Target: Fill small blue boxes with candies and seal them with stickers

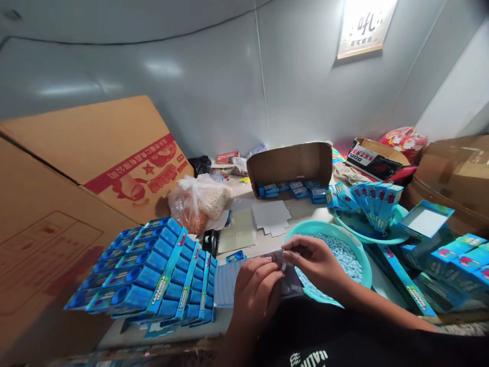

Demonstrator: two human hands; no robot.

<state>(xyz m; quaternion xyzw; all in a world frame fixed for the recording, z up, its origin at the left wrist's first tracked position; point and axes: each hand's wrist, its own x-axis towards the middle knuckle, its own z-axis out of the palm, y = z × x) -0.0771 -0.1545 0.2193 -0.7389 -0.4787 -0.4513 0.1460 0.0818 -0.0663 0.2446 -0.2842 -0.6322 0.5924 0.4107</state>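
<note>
My left hand is closed, its curled fingers on a pale, flat, card-like piece. At the near edge of the same piece, my right hand pinches with thumb and forefinger. Fingers hide most of it, so I cannot tell its exact kind. Beside my left hand lies a pale blue striped sheet. Under my right forearm stands a turquoise basin filled with small light-blue candies or pellets. One small blue box lies just beyond my left hand.
Stacked blue display boxes stand at left, before a large carton. An open carton holding small blue boxes is at the back. Another turquoise basin with blue boxes is at right. Unfolded white card lies mid-table.
</note>
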